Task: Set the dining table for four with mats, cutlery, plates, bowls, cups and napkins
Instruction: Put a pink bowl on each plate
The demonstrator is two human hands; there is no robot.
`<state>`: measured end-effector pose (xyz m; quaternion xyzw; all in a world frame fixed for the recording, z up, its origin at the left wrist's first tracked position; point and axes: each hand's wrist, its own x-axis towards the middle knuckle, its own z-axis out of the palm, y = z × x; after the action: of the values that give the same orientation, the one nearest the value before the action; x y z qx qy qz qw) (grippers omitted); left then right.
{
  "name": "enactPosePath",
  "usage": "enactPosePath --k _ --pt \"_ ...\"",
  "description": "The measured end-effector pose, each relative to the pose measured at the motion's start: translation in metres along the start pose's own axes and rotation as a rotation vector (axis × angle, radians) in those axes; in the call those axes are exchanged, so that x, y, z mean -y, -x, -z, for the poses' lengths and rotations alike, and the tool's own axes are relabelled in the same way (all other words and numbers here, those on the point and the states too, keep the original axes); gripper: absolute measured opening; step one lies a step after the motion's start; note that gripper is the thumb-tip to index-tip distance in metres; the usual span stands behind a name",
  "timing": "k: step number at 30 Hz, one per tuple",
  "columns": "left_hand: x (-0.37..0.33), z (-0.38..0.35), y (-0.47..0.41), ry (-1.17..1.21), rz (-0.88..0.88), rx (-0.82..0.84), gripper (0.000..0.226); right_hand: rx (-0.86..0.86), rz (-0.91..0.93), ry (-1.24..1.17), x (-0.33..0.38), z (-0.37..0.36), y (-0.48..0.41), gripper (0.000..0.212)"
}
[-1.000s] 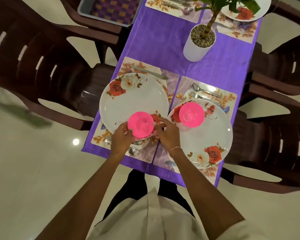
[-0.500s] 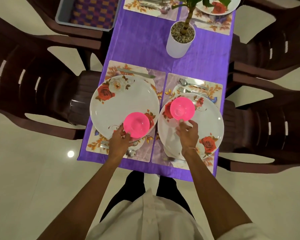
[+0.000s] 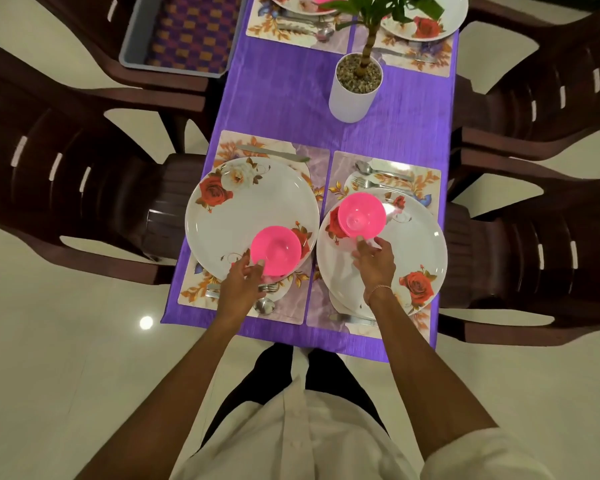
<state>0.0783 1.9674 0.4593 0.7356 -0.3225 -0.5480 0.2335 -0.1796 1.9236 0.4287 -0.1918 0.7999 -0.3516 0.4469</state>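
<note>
The person's left hand (image 3: 241,285) pinches the near rim of a pink bowl (image 3: 276,250). That bowl sits at the near edge of the left plate (image 3: 250,209), right by a red rose picture. The right hand (image 3: 374,261) is loose and open, just beside the other pink bowl (image 3: 361,214) on the right plate (image 3: 413,244). One finger may touch that bowl's rim, but I cannot be sure from here. To do this step well, I think each bowl should slide gently to the middle of its plate. It should stay flat so it does not tip, and the plate should not get pushed off its mat. Now I count. There are two pink bowls up close, and a bit of pink at the far end could be a third. There are four plates, two of them cut off at the far end, and four mats (image 3: 194,292). On the two near mats there are two knives (image 3: 274,154), two forks (image 3: 378,184) and two spoons (image 3: 364,167). There is one white pot (image 3: 355,95) with a plant, four brown chairs (image 3: 66,174), and one grey tray (image 3: 125,60) on a chair. I see no cups or napkins on the tabletop (image 3: 284,98).
</note>
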Motion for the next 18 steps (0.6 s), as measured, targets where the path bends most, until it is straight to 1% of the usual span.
enactPosePath --k 2,4,7,9,13,18 --pt "0.001 0.000 0.010 -0.034 -0.011 -0.055 0.058 -0.003 -0.017 0.010 -0.003 0.004 0.009 0.055" --pt "0.001 0.000 0.014 -0.066 -0.020 -0.092 0.056 -0.013 0.010 0.092 -0.011 0.005 0.017 0.047" --pt "0.002 -0.003 0.023 -0.148 -0.046 -0.180 0.055 0.040 0.138 0.270 -0.009 0.007 0.041 0.032" --pt "0.002 -0.003 0.028 -0.192 -0.058 -0.254 0.054 0.074 0.254 0.386 -0.001 0.008 0.057 0.028" --pt "0.005 0.007 0.038 -0.239 -0.093 -0.336 0.060 0.131 0.455 0.449 0.016 0.004 0.082 0.032" --pt "-0.002 0.038 0.040 -0.320 -0.154 -0.369 0.072 0.197 0.674 0.521 0.039 -0.021 0.102 0.051"
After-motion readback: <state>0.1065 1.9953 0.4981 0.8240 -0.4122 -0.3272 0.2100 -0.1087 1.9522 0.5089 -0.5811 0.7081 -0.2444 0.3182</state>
